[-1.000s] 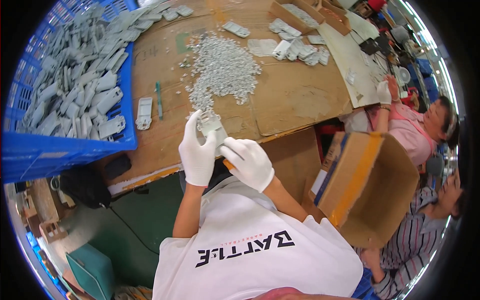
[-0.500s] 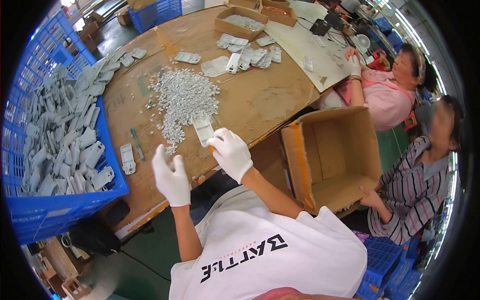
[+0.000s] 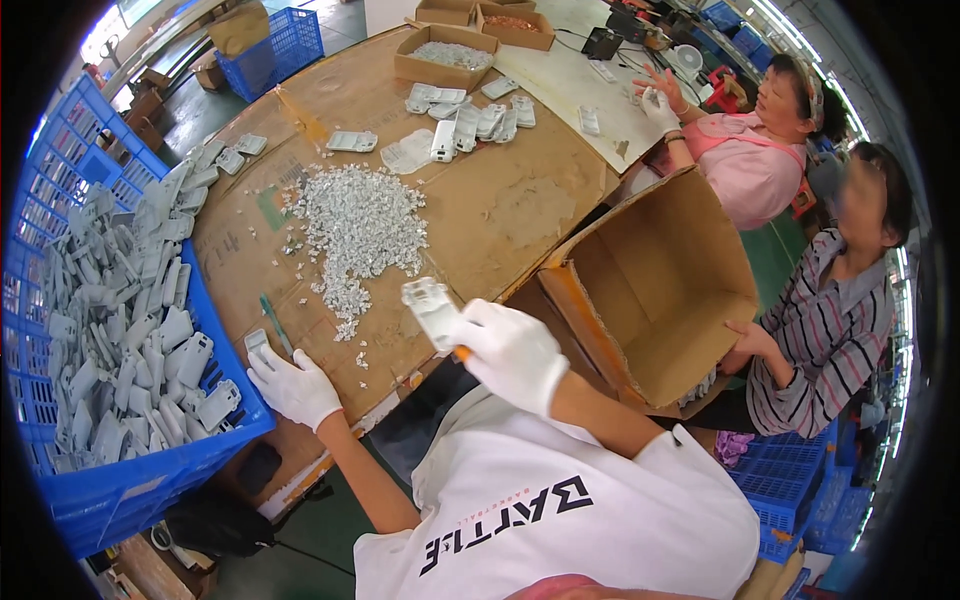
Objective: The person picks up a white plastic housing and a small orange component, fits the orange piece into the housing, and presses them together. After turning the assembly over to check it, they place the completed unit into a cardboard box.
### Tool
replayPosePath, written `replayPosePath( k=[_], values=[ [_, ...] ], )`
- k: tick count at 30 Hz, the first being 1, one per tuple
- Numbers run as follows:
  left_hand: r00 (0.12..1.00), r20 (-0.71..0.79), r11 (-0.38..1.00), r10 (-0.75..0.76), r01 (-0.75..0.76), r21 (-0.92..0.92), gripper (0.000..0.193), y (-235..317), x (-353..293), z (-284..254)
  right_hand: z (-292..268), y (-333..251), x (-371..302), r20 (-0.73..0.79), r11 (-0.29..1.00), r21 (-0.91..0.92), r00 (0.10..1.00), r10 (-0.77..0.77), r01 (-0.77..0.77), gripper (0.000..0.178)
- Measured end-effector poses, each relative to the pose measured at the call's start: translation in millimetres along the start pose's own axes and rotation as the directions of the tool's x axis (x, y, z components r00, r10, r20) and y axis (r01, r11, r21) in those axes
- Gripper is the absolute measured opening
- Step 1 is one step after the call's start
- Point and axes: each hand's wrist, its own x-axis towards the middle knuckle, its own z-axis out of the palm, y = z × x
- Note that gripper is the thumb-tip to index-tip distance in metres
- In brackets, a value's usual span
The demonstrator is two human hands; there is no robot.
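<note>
Head view: gloved right hand (image 3: 510,352) grips a grey plastic part (image 3: 432,310) above the counter (image 3: 520,215) edge. Left hand (image 3: 293,385), fingers loosely spread, touches a small part (image 3: 256,342) by the blue crate (image 3: 150,480), beside a green tool (image 3: 275,325).

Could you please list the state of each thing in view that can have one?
Right hand: gloved, shut on a grey plastic part, raised.
Left hand: gloved, fingers on a small grey piece on the table.
Large cardboard box: open, tilted.
Blue crate: heaped with grey parts.
Small-parts pile: loose, spread.
</note>
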Motion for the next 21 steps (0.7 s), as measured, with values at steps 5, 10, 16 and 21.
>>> replayPosePath(
  k=[5,10,16,21],
  values=[
    [0.998,-0.048,0.999,0.028,-0.027,0.019,0.060,-5,-3,4,-56,5,-16,-0.072,0.993,-0.107,0.996,0.049,-0.057,0.018],
    [0.998,-0.060,0.999,0.035,-0.036,-0.007,0.061,-10,-4,12,-82,16,-10,0.072,0.992,-0.124,0.997,0.037,-0.028,0.012],
    [0.998,-0.061,0.999,0.025,-0.027,-0.037,0.061,-8,-4,8,-84,106,50,0.162,0.949,-0.302,0.975,0.149,-0.095,0.006],
    [0.997,-0.069,0.998,0.033,-0.036,-0.050,0.062,-5,-2,3,-60,259,105,-0.124,0.788,-0.515,0.939,0.321,-0.337,0.012]
  ],
)
